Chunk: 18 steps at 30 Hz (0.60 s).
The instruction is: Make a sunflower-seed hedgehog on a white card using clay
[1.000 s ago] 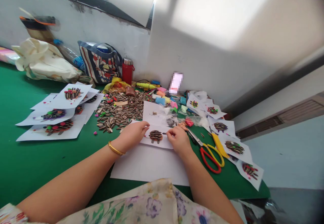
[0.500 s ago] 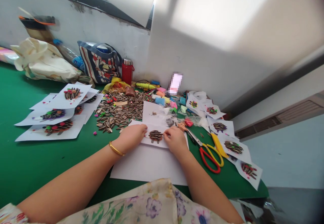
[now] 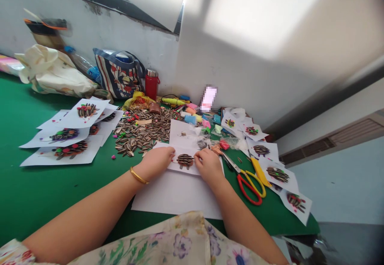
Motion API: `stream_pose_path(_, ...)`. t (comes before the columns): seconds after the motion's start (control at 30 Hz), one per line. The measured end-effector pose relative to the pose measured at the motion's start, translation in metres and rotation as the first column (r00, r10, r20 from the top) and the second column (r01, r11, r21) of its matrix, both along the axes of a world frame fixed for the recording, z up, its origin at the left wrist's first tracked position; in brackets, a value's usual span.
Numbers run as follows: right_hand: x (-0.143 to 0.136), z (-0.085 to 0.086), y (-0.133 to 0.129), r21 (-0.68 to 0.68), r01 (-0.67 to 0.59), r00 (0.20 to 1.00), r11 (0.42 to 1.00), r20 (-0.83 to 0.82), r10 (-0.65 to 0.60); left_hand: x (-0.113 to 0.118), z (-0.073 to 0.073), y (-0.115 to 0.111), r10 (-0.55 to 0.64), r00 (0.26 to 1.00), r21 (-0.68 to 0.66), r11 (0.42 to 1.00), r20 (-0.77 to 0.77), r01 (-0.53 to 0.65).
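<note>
A white card (image 3: 192, 170) bears a hedgehog figure (image 3: 185, 160) of striped seeds with an orange-brown edge and grey feet. My left hand (image 3: 157, 162), with a gold bangle at the wrist, rests at the card's left side, fingers bent together near the figure's snout. On the right of the figure, my right hand (image 3: 209, 166) has its thumb and fingertips pinched together at its edge; anything between them is too small to make out. Blank white paper (image 3: 177, 197) lies under the card. A pile of striped seeds (image 3: 144, 131) is beyond my left hand.
Red-and-yellow scissors (image 3: 247, 183) and a yellow tool (image 3: 259, 172) lie to the right. Finished-looking seed cards are at left (image 3: 61, 153) and right (image 3: 277, 174). Behind stand a red bottle (image 3: 151, 85), a striped bag (image 3: 120, 75) and colored clay packets (image 3: 190, 119).
</note>
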State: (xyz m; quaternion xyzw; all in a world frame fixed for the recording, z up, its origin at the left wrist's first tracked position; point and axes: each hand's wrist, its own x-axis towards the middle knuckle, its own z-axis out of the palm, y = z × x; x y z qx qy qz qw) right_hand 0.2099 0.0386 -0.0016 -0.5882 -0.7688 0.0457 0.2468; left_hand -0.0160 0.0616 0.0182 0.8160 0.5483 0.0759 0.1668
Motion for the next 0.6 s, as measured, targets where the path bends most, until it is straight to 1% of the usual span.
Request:
stream_pose_path(0.1,0.0035,0.0002,-0.0024,-0.024,-0.014,0.998,1.0,-0.064,0.013,0.0004,0.0021,-0.0004,0.0,1.0,-0.008,1.0,-0.018,0.0)
stream_pose_path(0.17,0.0041,0.0001,-0.003,-0.047,-0.033,0.997,0.998,-0.073,0.03,0.0004,0.0025,-0.0005,-0.005,1.0,-0.008,1.0,-0.023,0.005)
stream_pose_path(0.37,-0.0001,-0.002,0.0005,-0.068,-0.07,0.997,0.995,0.026,0.072,-0.001,-0.0015,0.0003,-0.015,1.0,0.02,1.0,-0.022,0.016)
stream_pose_path(0.6,-0.0029,-0.0023,0.0031,-0.098,-0.071,0.995,0.993,0.07,0.078,-0.0002,-0.0012,-0.0001,-0.007,1.0,0.012,1.0,-0.021,0.007)
